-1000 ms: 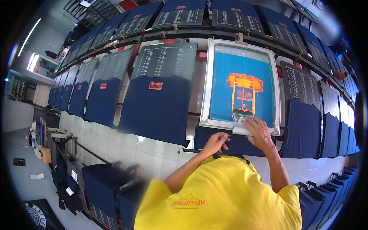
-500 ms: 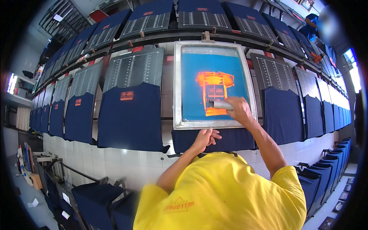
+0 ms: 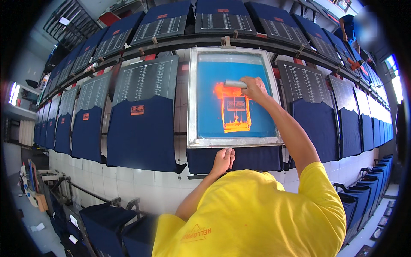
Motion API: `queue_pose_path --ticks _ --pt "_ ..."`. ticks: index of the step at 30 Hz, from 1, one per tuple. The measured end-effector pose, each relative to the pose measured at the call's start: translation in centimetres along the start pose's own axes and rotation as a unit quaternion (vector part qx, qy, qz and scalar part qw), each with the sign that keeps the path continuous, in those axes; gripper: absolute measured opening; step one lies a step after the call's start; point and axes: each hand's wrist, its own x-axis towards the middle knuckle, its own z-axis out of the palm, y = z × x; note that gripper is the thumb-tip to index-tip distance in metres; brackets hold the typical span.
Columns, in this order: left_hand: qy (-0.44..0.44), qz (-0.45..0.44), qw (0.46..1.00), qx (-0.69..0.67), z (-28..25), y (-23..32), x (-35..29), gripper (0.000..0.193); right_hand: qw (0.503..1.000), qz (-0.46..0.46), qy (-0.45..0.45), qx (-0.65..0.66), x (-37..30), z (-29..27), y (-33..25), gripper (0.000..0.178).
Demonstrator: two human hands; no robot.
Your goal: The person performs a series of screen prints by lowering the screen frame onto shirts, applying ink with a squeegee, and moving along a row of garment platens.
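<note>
A metal-framed printing screen with blue mesh lies over a navy shirt. My right hand grips the pale handle of a squeegee near the far end of the stencil area. Bright orange ink is heaped under and beside the squeegee; more of it outlines a rectangle around a small design in the mesh. Just below the frame's near edge, my left hand is closed with fingers curled. Whether it holds anything there is hidden.
Navy shirts on dark boards stand in rows; the shirt to the left bears a small orange print, the one to the right shows none. A rail runs behind the screen. Another person stands at far right.
My right hand has pushed the squeegee away from me to the far end of the stencil. Orange ink gathers there now. My left hand has shifted slightly left and its fingers have curled in.
</note>
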Motion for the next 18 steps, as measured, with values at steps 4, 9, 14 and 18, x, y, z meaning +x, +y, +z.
queue_pose_path --ticks 4,9,14,18 --pt "0.003 0.005 1.000 0.004 0.0 0.2 -0.1 0.038 0.998 -0.051 0.015 -0.023 -1.1 0.0 -0.8 0.025" --pt "0.006 -0.023 1.000 0.010 -0.2 0.4 0.1 0.037 0.990 -0.130 0.049 -0.029 -8.6 0.3 -3.6 0.027" --pt "0.007 -0.044 0.999 0.001 0.0 1.1 0.0 0.036 0.989 -0.122 0.082 -0.030 -12.9 -0.7 -6.4 0.034" --pt "0.009 -0.045 0.999 0.001 -0.2 0.8 0.1 0.036 0.991 -0.127 0.050 -0.011 -15.3 -1.8 -7.8 0.041"
